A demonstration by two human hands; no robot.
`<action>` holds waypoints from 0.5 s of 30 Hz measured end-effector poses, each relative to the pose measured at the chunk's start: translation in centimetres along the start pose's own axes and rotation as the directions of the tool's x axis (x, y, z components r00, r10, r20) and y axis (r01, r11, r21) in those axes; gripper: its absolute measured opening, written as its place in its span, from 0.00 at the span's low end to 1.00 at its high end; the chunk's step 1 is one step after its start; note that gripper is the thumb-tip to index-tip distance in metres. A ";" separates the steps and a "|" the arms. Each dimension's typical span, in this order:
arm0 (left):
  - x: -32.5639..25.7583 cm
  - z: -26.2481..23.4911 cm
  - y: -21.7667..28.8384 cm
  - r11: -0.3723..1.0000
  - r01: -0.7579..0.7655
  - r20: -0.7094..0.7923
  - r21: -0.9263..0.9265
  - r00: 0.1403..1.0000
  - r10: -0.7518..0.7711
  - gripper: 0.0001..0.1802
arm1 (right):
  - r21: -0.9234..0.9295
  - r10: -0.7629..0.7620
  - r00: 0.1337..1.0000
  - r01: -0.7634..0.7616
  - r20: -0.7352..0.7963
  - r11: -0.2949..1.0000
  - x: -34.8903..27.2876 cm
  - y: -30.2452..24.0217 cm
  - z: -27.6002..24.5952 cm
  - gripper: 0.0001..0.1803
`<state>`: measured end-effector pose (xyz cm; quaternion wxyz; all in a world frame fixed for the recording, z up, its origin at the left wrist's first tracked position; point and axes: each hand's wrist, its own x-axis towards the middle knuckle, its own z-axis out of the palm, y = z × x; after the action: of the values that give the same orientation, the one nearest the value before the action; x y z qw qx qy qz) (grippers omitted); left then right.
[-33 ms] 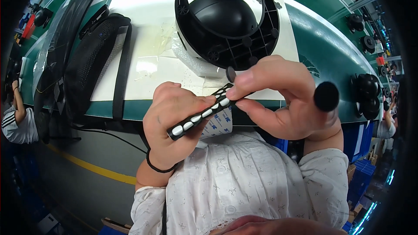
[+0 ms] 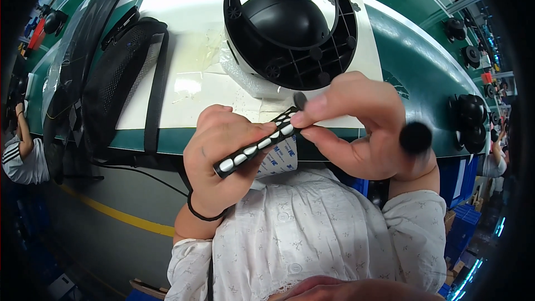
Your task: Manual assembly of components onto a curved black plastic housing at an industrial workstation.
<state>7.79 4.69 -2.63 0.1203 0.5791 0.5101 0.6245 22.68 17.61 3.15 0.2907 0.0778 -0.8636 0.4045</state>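
black strip [image 2: 257, 147]: white-spotted, slanting, on the near side of the crescent-shaped part [image 2: 290, 68]
left hand [image 2: 218, 153]: wrapped firmly around the strip
right hand [image 2: 365, 128]: thumb and forefinger nearly together at the strip's far end — cannot tell if they pinch it
dark disc [image 2: 300, 100]: at the right forefinger, just nearer than the crescent-shaped part
mesh bag [image 2: 120, 69]: left of the crescent-shaped part

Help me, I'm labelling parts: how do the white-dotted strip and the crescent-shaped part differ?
The strip is straight and narrow; the crescent-shaped part is curved and larger. The left hand holds the strip; the crescent-shaped part is on the worktable. Both show black surfaces.
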 end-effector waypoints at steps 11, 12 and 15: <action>-1.4 0.4 -0.4 0.944 0.273 -0.028 -0.186 0.959 -0.283 0.12 | -0.027 -0.136 0.969 0.134 -0.204 0.991 0.3 0.9 0.6 0.33; -1.3 0.2 0.1 0.944 0.272 -0.033 -0.187 0.959 -0.283 0.12 | -0.030 -0.149 0.964 0.146 -0.222 0.989 0.5 0.9 0.7 0.33; -0.5 0.0 1.2 0.643 0.654 0.031 -0.399 0.710 -0.703 0.10 | -0.041 -0.176 0.944 0.171 -0.280 0.984 0.7 1.3 0.8 0.34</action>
<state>8.47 3.74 -1.97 0.4231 0.2691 0.5647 0.6555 21.29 17.95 2.27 0.4461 0.0926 -0.8064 0.3771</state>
